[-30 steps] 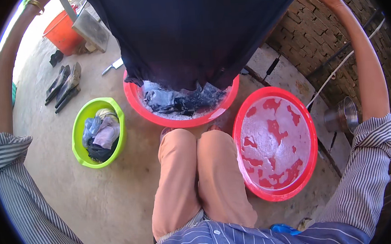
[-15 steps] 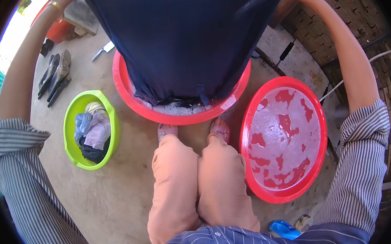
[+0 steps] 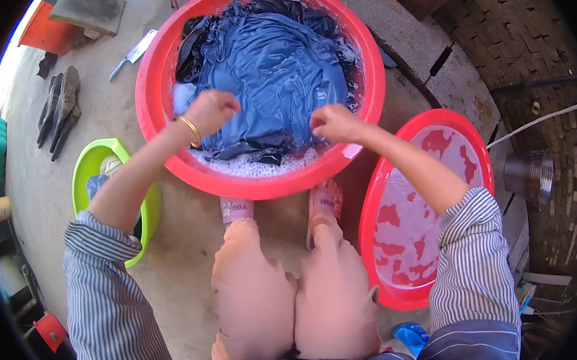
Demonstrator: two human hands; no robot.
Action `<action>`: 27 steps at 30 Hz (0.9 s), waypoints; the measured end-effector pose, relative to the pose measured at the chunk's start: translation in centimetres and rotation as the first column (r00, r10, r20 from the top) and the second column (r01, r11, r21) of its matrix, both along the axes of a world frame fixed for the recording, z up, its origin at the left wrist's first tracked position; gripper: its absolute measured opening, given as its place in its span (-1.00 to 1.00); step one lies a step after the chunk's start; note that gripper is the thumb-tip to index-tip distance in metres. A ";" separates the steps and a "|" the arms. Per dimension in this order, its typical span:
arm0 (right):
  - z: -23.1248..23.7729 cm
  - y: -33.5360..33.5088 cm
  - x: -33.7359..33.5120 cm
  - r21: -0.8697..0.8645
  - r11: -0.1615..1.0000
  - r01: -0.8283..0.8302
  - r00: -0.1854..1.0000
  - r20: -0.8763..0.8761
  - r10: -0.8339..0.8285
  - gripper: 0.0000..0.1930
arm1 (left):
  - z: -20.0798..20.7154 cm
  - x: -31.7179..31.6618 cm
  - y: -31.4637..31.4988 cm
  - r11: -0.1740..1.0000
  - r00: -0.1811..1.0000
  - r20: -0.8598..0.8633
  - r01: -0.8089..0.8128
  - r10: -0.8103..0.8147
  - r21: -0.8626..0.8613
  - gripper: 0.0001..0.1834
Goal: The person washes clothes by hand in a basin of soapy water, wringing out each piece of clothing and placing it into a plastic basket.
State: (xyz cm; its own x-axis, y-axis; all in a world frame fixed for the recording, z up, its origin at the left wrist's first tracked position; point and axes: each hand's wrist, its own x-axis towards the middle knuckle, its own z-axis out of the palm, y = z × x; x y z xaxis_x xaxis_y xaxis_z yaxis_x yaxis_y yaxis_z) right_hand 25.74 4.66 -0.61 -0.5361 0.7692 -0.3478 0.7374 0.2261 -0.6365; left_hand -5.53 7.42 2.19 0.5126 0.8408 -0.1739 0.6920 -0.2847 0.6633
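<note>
A wet blue garment (image 3: 271,74) lies spread over darker clothes in sudsy water inside a big red tub (image 3: 155,69). Over the garment's near left part hovers my left hand (image 3: 211,113), a gold bangle at its wrist. Its fingers are curled inward, with no cloth showing in them. My right hand (image 3: 337,123) is above the garment's near right edge, fingers bent and pressed together. No fabric rises from the garment to either hand.
A second red tub (image 3: 373,241) of foamy water stands at right, partly behind my right forearm. At left, a lime-green basin (image 3: 109,149) holds small clothes. A cleaver (image 3: 134,53) and dark shoes (image 3: 61,112) lie on the floor; a blue bottle (image 3: 412,337) is near my right side.
The garment, held up and stretched between both hands before, now lies down in the tub. Both hands have let go of it, come lower and moved closer together.
</note>
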 end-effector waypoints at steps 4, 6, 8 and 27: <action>-5.2 -0.4 -0.6 -0.315 0.940 0.131 0.990 -0.006 -0.140 -0.83 | -5.0 3.2 -2.8 0.821 0.992 -0.092 -0.122 0.085 -0.558 -0.79; -6.4 2.2 0.3 -0.306 0.941 0.147 0.989 0.057 -0.136 -0.82 | -7.4 3.6 -2.5 0.677 0.983 -0.133 -0.185 0.130 -0.712 -0.78; -8.9 5.6 3.0 -0.145 0.987 0.062 0.988 0.149 -0.040 -0.78 | -10.4 4.1 0.1 0.731 0.967 -0.110 -0.245 0.228 -0.637 -0.73; -11.9 4.4 -0.4 0.449 0.893 -0.039 0.939 0.322 -0.121 -0.65 | -14.9 8.2 1.4 0.884 0.889 -0.456 0.241 -0.036 0.401 -0.57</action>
